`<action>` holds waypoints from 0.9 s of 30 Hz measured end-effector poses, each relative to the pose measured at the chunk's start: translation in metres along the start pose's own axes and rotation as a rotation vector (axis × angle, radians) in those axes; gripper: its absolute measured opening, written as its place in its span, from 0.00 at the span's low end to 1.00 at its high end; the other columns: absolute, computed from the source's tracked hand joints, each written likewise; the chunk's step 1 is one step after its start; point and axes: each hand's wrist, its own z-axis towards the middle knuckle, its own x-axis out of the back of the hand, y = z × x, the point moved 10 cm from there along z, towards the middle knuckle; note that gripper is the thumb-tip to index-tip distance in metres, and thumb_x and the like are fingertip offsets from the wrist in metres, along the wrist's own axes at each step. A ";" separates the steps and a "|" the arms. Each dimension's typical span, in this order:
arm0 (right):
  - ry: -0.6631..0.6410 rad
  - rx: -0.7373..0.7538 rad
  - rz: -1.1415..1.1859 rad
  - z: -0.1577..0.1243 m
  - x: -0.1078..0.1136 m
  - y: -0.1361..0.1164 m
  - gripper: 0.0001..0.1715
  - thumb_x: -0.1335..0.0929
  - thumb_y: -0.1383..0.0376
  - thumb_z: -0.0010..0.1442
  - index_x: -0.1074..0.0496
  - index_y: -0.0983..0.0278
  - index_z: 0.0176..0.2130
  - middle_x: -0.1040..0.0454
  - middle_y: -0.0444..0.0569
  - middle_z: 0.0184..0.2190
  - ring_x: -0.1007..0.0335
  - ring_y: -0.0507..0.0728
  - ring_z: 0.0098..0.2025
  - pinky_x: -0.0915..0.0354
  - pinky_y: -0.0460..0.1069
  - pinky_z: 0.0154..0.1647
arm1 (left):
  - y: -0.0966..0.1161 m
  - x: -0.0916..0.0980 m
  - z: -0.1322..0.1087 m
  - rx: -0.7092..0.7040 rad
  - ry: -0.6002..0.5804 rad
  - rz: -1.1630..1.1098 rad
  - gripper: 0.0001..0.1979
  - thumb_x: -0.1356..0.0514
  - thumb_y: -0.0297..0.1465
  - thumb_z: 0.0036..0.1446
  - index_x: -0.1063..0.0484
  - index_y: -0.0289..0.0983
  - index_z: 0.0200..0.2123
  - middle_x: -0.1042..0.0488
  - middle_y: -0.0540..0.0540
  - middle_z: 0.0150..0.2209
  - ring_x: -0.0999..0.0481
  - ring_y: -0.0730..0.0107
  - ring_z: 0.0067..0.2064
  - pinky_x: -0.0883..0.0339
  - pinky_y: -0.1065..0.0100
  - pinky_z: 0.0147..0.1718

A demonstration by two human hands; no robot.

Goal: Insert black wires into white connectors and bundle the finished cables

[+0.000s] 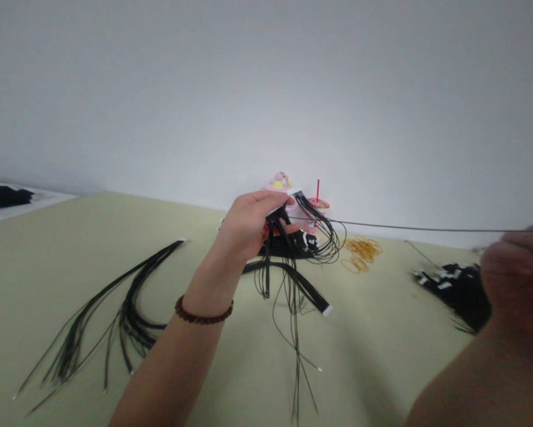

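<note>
Right hand (517, 276) at the right edge of view, closest to the camera and blurred. A long thin black wire (426, 228) ran almost level toward it from the centre of the view; whether the fingers had closed on the wire could not be told.

Left hand (248, 224) raised above the table, fingers curled and gripping a bundle of thin black cables (277, 228). A white tab (288, 200) stuck out past the fingertips, and strands hung below the hand or looped off to its right. Brown bead bracelet (204, 311) on the left wrist.

Pale olive table (195, 379) under everything. Long black cable bunch (124, 314) lay left of the forearm, its thin ends fanned toward the near edge of view. A flat black cable (299, 281) with a white end (327, 310) lay beneath the hanging strands. Heap of black cables with white tabs (455, 293) lay at right, just beside the right hand.

Farther on: amber rubber bands (361, 252), a dark pile (288, 244) behind the left hand, a pink cup with a red straw (317, 204), and a pink and yellow ornament (277, 184). White wall (266, 89) behind. Black cloth (2, 197) on a white ledge (48, 201) at far left.
</note>
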 end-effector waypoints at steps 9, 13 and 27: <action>0.053 -0.120 0.021 -0.021 -0.107 -0.015 0.04 0.26 0.65 0.51 0.21 0.62 0.31 0.26 0.44 0.20 0.37 0.48 0.17 0.43 0.44 0.16 | -0.006 -0.007 -0.004 0.035 0.008 0.036 0.08 0.39 0.26 0.53 0.25 0.30 0.23 0.32 0.49 0.20 0.30 0.76 0.22 0.24 0.70 0.23; -0.193 -0.059 -0.123 -0.038 -0.163 -0.016 0.09 0.31 0.66 0.55 0.27 0.65 0.24 0.33 0.40 0.15 0.42 0.46 0.17 0.47 0.42 0.17 | -0.007 -0.011 -0.006 0.025 -0.022 0.065 0.07 0.39 0.27 0.53 0.25 0.31 0.24 0.30 0.49 0.21 0.29 0.76 0.23 0.25 0.71 0.22; -0.287 -0.077 -0.208 -0.043 -0.183 -0.009 0.11 0.34 0.66 0.56 0.27 0.65 0.24 0.36 0.40 0.15 0.44 0.46 0.18 0.50 0.43 0.19 | -0.010 -0.019 -0.011 0.051 -0.058 0.112 0.10 0.40 0.26 0.53 0.27 0.32 0.20 0.30 0.49 0.20 0.30 0.78 0.20 0.27 0.73 0.22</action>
